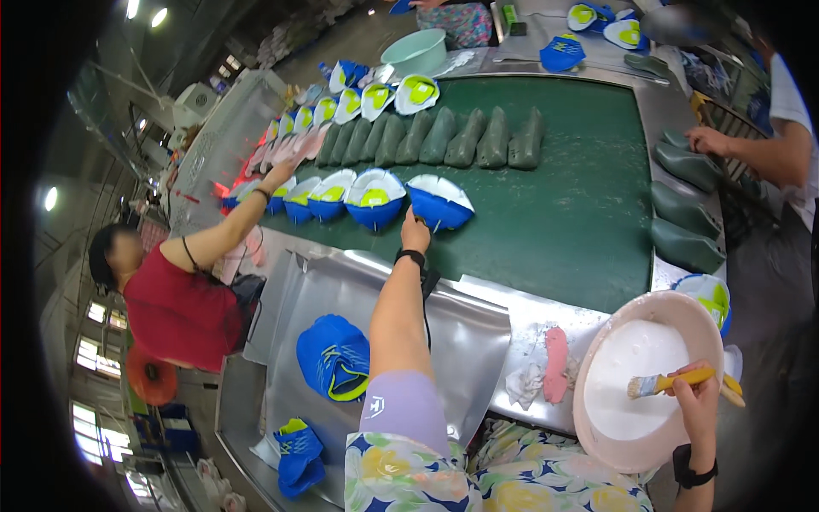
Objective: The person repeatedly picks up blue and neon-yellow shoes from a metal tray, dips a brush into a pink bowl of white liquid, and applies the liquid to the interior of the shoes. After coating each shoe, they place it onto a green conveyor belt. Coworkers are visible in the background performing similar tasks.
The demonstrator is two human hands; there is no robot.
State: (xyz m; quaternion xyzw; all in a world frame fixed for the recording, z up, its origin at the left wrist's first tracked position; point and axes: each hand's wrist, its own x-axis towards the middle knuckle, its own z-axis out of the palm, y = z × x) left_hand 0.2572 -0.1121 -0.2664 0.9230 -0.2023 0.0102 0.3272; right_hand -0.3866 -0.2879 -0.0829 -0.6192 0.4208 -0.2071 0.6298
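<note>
Blue shoe upper [438, 203] on green conveyor belt [563, 213], nearest of row; left hand [415, 232] fingers pinched on its near edge, placing it. Right hand [698, 394] clamped on glue brush [667, 381] over white glue bowl [597, 427]. Next, likely: let go, fetch another upper.

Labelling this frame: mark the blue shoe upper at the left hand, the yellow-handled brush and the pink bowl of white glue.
blue shoe upper [438, 203], head view, on its blue side wall
yellow-handled brush [674, 380], head view, mid-handle
pink bowl of white glue [587, 418], head view, on its left rim

Blue shoe upper [438, 203] on belt; yellow-handled brush [670, 381] over bowl.
</note>
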